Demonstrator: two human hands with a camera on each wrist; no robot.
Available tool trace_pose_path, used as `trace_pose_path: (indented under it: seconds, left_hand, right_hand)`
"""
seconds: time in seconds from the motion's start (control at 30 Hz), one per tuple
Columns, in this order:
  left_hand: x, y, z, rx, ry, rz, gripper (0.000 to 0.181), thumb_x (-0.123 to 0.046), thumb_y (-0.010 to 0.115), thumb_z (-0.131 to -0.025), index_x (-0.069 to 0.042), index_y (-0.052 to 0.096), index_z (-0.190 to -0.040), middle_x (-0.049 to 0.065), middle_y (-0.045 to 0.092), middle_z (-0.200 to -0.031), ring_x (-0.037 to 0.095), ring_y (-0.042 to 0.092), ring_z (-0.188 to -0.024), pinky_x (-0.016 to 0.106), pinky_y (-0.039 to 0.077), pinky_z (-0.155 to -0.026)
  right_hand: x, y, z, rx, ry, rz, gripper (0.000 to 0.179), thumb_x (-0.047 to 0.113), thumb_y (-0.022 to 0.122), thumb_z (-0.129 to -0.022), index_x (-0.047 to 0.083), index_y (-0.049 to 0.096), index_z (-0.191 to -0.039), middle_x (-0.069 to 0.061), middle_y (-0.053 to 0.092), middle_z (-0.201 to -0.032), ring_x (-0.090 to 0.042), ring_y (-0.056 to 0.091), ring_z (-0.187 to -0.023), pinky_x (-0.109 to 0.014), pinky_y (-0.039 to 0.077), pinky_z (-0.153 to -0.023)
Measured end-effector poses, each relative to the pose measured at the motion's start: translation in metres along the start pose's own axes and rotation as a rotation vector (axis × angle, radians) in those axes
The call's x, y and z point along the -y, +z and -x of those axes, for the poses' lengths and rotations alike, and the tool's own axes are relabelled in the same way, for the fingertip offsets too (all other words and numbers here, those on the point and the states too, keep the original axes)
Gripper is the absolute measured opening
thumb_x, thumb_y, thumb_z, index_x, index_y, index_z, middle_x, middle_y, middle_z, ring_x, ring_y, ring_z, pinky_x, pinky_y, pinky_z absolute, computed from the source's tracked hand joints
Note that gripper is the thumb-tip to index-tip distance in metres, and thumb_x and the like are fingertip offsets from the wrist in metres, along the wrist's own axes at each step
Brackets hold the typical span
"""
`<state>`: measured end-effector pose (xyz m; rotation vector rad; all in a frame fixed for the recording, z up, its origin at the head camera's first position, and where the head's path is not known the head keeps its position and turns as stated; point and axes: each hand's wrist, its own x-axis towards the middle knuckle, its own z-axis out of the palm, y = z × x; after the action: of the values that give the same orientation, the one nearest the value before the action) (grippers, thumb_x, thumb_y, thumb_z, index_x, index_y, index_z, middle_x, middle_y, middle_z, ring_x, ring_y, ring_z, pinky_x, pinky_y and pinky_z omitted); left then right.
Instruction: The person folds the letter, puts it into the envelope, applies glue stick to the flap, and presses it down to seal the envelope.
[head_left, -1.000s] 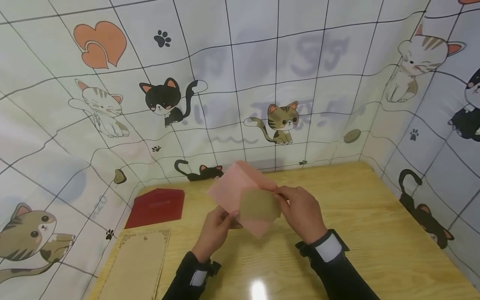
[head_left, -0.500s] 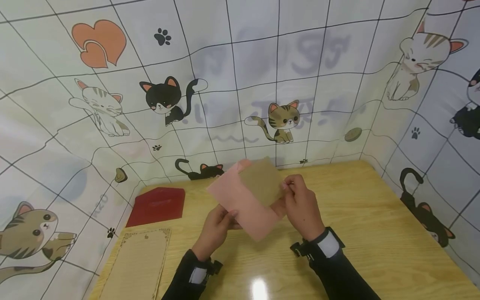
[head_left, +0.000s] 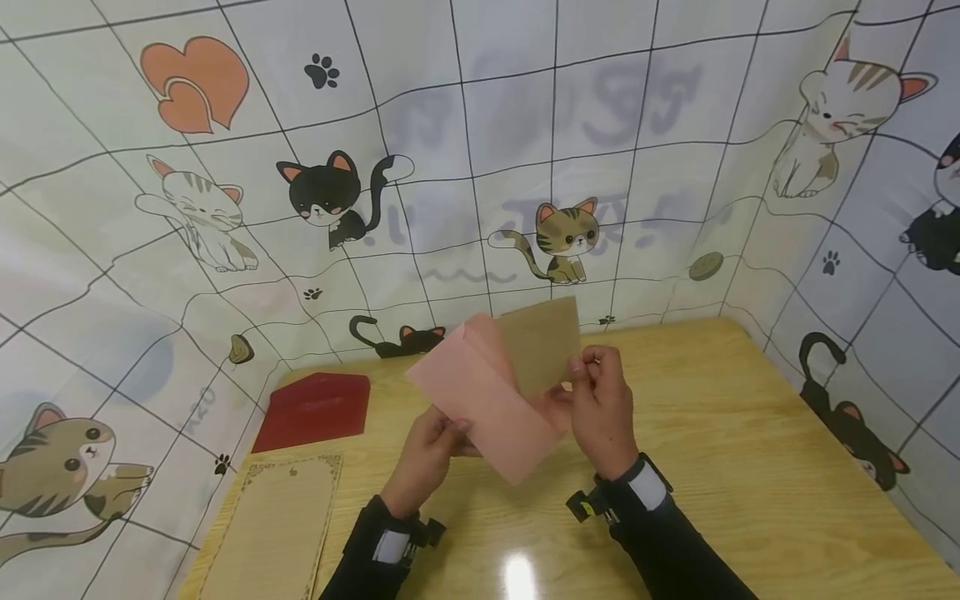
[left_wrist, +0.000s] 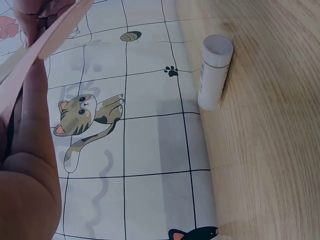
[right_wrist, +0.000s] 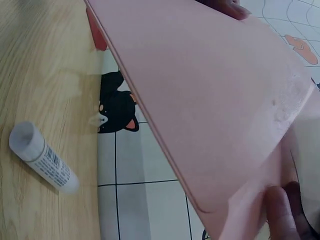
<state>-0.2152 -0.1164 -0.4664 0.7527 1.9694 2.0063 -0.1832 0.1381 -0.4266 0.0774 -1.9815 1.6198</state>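
Note:
My left hand (head_left: 426,457) grips the lower left edge of a pink envelope (head_left: 487,408), thumb on the near face, holding it tilted above the table. At the envelope's upper right side, my right hand (head_left: 606,408) pinches a tan folded sheet of paper (head_left: 542,343) between thumb and fingers. The sheet's lower left part is hidden behind the envelope's near panel. In the right wrist view, the fingertips (right_wrist: 281,212) are at the pink flap and the pale sheet. The left wrist view shows the envelope (left_wrist: 37,55) nearly edge-on.
A red envelope (head_left: 315,412) lies at the table's back left, with a bordered sheet of letter paper (head_left: 270,525) in front of it. A white tube (left_wrist: 215,75) stands on the wooden table (head_left: 750,467). A cat-print curtain (head_left: 465,167) surrounds the table.
My right hand has swung the tan sheet from low in front of the pink envelope up to its upper right side, partly behind the near panel. The left hand has barely moved.

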Motion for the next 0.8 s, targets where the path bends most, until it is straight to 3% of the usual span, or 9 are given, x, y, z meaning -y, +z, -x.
trace_pose_path:
  seconds: [0.17, 0.33, 0.43, 0.6, 0.67, 0.8]
  left_hand:
    - [0.000, -0.001, 0.000, -0.006, 0.002, 0.008, 0.029, -0.016, 0.051, -0.102, -0.003, 0.048, -0.128, 0.023, 0.062, -0.122, 0.036, 0.066, -0.100, 0.044, 0.060, -0.078]
    - [0.000, -0.001, 0.000, -0.027, 0.000, 0.024, 0.028, -0.017, 0.051, -0.102, -0.002, 0.049, -0.125, 0.023, 0.063, -0.119, 0.037, 0.066, -0.099, 0.044, 0.060, -0.078]
    - [-0.001, 0.000, 0.001, -0.044, 0.001, 0.024, 0.026, -0.016, 0.049, -0.103, 0.000, 0.049, -0.124, 0.024, 0.063, -0.118, 0.036, 0.066, -0.099, 0.044, 0.060, -0.077]
    - [0.000, -0.001, 0.001, -0.075, 0.013, 0.003, 0.026, -0.017, 0.049, -0.103, -0.001, 0.049, -0.124, 0.023, 0.064, -0.117, 0.035, 0.067, -0.098, 0.043, 0.060, -0.077]
    - [0.000, -0.002, 0.001, -0.086, 0.020, 0.001, 0.026, -0.017, 0.050, -0.103, -0.001, 0.049, -0.123, 0.023, 0.064, -0.116, 0.035, 0.067, -0.099, 0.043, 0.060, -0.078]
    - [0.000, -0.003, 0.001, -0.094, 0.028, 0.005, 0.028, -0.017, 0.051, -0.102, 0.000, 0.048, -0.123, 0.024, 0.064, -0.117, 0.035, 0.067, -0.100, 0.042, 0.059, -0.078]
  right_hand:
    - [-0.001, 0.001, -0.001, -0.016, -0.008, -0.051, 0.026, 0.028, 0.046, -0.104, 0.004, 0.042, -0.113, -0.019, 0.070, -0.109, -0.021, 0.071, -0.076, -0.034, 0.061, -0.068]
    - [-0.003, 0.003, -0.001, -0.007, -0.035, 0.013, 0.020, 0.027, 0.054, -0.101, 0.008, 0.050, -0.107, -0.011, 0.065, -0.102, -0.014, 0.068, -0.086, -0.030, 0.061, -0.069]
    - [-0.003, 0.005, -0.001, -0.010, -0.045, 0.077, 0.017, 0.027, 0.058, -0.099, 0.012, 0.055, -0.102, -0.007, 0.065, -0.100, -0.013, 0.066, -0.093, -0.037, 0.061, -0.071]
    - [0.026, 0.006, 0.003, 0.034, -0.028, 0.144, 0.009, 0.016, 0.061, -0.097, 0.008, 0.060, -0.101, -0.011, 0.069, -0.100, -0.018, 0.065, -0.096, -0.050, 0.060, -0.074]
    - [0.037, 0.007, 0.005, 0.066, -0.031, 0.145, 0.007, 0.010, 0.062, -0.096, 0.005, 0.061, -0.100, -0.014, 0.070, -0.101, -0.019, 0.066, -0.092, -0.049, 0.061, -0.071]
    - [0.035, 0.007, 0.005, 0.122, -0.065, 0.126, 0.007, 0.007, 0.066, -0.093, 0.004, 0.066, -0.099, -0.015, 0.071, -0.103, -0.020, 0.067, -0.084, -0.038, 0.061, -0.063]
